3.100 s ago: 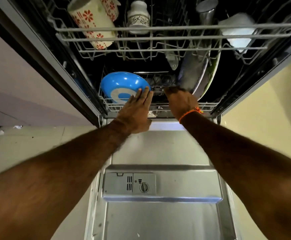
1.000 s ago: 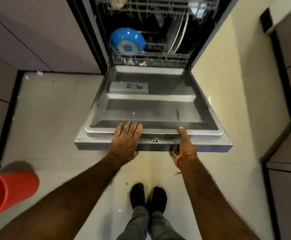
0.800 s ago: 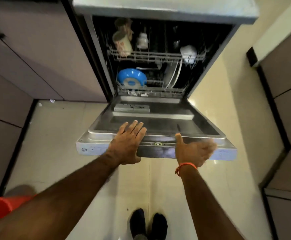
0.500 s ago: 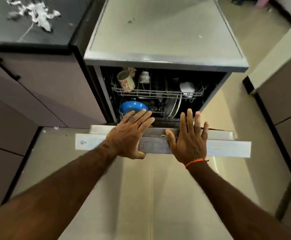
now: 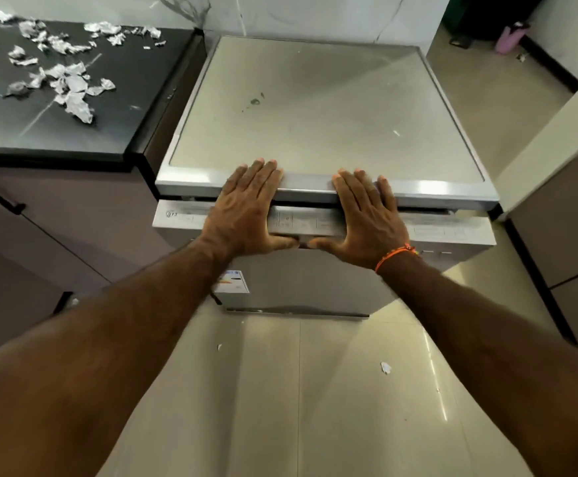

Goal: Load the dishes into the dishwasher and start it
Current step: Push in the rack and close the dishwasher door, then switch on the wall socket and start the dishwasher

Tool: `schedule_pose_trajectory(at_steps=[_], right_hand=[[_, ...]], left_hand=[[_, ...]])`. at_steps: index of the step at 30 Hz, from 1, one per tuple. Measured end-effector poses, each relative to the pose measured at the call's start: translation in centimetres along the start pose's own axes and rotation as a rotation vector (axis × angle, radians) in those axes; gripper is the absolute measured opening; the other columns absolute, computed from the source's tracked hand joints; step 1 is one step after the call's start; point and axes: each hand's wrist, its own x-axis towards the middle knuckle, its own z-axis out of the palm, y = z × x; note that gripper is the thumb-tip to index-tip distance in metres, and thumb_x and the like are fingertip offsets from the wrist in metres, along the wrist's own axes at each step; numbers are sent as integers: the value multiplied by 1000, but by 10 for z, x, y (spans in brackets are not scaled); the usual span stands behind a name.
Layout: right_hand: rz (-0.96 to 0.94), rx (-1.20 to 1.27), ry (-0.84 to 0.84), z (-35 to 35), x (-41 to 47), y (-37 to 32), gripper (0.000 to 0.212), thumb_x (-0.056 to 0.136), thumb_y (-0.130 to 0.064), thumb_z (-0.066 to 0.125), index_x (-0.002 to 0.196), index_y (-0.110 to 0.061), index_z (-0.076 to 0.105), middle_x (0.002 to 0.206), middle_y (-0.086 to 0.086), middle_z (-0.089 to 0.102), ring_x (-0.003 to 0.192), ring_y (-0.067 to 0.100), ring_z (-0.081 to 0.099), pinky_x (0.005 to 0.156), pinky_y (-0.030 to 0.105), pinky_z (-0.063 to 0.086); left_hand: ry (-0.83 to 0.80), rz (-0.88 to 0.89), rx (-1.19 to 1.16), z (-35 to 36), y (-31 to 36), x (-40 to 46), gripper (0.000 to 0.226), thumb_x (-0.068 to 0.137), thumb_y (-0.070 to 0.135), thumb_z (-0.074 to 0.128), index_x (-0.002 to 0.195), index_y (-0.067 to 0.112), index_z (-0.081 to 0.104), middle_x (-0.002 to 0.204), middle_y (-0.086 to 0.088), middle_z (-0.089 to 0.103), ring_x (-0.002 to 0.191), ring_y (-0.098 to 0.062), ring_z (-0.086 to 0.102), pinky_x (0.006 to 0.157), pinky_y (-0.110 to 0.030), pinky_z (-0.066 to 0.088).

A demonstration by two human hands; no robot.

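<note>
Two flat, open hands press the dishwasher door; left hand and right hand grip nothing, fingers straight, tips at the top panel; between them lies the control strip, long axis left-to-right, about equally near both; dishes are hidden inside; foil scraps litter the left counter.

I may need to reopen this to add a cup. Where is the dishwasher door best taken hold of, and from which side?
Take the dishwasher door at its top edge, coming from the front. A dark gap shows there under the dishwasher top, and a recess sits below the control panel, where the thumbs of the left hand and right hand now lie. Curl fingers in and pull outward and down, probably.
</note>
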Motion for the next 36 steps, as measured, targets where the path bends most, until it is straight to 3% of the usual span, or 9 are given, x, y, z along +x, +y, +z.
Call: schedule_pose_trajectory(at_steps=[5, 11, 23, 30, 36], right_hand=[[32, 50, 199, 9, 12, 3, 74, 86, -59, 58, 147, -19, 44, 149, 1, 45, 139, 28, 39, 115, 48, 28], [47, 92, 196, 1, 21, -1, 66, 80, -49, 70, 136, -20, 52, 134, 0, 52, 123, 27, 47, 104, 43, 37], [74, 59, 140, -7, 35, -7, 44, 80, -39, 69, 117, -17, 61, 113, 1, 59, 103, 28, 53, 86, 41, 43], [148, 52, -3, -31, 49, -20, 29, 74, -26, 73, 97, -14, 61, 101, 6, 58, 91, 32, 55, 74, 42, 48], [141, 110, -152, -46, 51, -17, 41, 74, -37, 77, 105, -15, 62, 107, 5, 57, 98, 30, 55, 82, 44, 52]], left_hand=[[161, -73, -98, 12, 3, 14, 95, 77, 63, 74, 149, 8, 46, 156, -13, 44, 146, -31, 38, 123, -46, 25], [87, -41, -89, -2, -1, 23, 81, 80, 42, 79, 146, 7, 50, 152, -16, 49, 141, -34, 45, 120, -46, 32], [32, -116, -110, -11, 8, 31, 60, 82, 39, 77, 129, 8, 57, 139, -15, 59, 126, -34, 56, 109, -45, 46], [-60, -194, -154, -19, 19, 36, 50, 86, 23, 68, 131, 7, 54, 147, -17, 51, 135, -38, 47, 119, -51, 32], [-251, -219, -206, -38, 21, 38, 76, 87, 20, 67, 154, 10, 33, 164, -14, 27, 153, -34, 22, 126, -48, 15]])
